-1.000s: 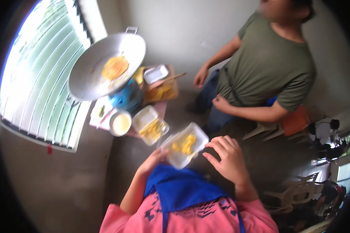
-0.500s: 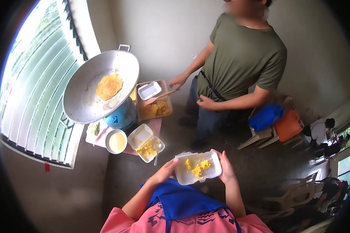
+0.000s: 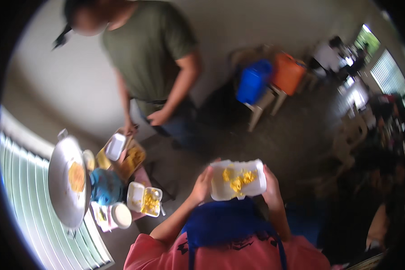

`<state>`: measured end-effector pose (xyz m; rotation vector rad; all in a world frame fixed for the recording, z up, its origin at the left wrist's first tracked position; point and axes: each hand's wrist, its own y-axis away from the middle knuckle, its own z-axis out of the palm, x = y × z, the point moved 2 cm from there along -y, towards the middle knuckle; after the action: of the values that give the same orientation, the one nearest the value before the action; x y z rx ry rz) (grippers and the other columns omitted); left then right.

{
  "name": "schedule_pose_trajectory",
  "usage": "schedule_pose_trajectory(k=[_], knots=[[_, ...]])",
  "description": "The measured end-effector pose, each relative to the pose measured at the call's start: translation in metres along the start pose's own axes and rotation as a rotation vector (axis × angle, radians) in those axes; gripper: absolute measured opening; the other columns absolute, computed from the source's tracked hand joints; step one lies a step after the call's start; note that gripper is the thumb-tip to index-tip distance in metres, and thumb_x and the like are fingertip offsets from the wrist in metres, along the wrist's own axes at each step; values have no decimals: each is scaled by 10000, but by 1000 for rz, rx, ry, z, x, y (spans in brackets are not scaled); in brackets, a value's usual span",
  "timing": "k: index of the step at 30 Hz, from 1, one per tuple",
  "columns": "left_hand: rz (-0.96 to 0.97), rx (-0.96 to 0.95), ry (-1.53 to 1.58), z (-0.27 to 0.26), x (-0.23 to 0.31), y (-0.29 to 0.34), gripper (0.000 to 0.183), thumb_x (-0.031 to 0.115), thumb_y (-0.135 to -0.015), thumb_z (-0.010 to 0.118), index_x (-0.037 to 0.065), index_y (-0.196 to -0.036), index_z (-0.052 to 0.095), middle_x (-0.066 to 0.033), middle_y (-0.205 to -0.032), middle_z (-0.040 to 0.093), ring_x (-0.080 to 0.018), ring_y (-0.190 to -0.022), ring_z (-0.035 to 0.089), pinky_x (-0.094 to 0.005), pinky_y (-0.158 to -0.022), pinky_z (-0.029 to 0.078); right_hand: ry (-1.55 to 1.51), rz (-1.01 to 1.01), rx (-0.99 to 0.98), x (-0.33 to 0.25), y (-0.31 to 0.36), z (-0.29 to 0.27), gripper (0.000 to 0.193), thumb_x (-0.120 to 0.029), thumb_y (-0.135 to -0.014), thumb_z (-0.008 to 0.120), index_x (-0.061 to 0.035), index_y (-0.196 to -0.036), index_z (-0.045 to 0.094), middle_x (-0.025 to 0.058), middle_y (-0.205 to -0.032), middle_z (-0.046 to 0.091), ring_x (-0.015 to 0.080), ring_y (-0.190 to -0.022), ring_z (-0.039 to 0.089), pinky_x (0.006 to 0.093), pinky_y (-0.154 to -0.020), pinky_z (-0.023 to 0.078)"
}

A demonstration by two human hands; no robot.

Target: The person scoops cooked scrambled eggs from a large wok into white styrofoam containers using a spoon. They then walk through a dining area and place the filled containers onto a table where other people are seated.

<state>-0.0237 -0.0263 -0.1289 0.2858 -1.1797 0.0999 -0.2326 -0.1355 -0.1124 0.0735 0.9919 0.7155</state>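
A white foam food box point(image 3: 220, 189) is held level in front of my blue apron, with lumps of yellow food point(image 3: 238, 180) that look like scrambled egg inside. My left hand point(image 3: 203, 182) grips its left side and my right hand point(image 3: 271, 183) its right side. To the left, a wide metal wok point(image 3: 64, 198) holds a flat golden pancake-like piece point(image 3: 76, 176). Below it is a light blue gas tank point(image 3: 107, 191). An open foam box point(image 3: 135, 198) with yellow food and a spoon stands nearby, beside a bowl of pale batter point(image 3: 121, 215).
Across from me a person in a green shirt point(image 3: 144, 54) stands with one hand by a tray of yellow food point(image 3: 132, 168). A blue container point(image 3: 255, 81) and an orange container point(image 3: 289, 74) rest on chairs. More people and chairs are at far right.
My view has swung to the right, so the wok, table and other person now appear further left. The foam box stays between my two hands.
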Motion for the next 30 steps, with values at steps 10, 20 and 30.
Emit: schedule_pose_trajectory(k=[10,20,30], knots=[[-43,-307,-88,247,-16,-204,576,456,-1005,287,4,-1318,459,-135,-1248,545,-210,-1135,514,-318,-987,390,-34,-342,261,-189,-12,-183,386,-259,-999,368,20,-1224,513,107,-1144,594,182,-1072,560,310,-947,421],[-101,-373,-71,432,-61,-423,523,399,-1016,302,-10,-1271,506,-113,-1206,578,-188,-1101,540,-316,-970,404,-142,-435,414,-359,-128,-350,321,-254,-994,405,-20,-1168,539,63,-1074,607,139,-978,580,284,-866,455],[-394,-488,-203,642,-114,-724,616,515,-978,328,3,-1285,482,-122,-1214,579,-203,-1096,567,-328,-966,423,-105,-468,671,-564,-293,-546,355,-286,-982,428,-17,-1191,529,63,-1100,591,152,-1011,559,297,-895,434]])
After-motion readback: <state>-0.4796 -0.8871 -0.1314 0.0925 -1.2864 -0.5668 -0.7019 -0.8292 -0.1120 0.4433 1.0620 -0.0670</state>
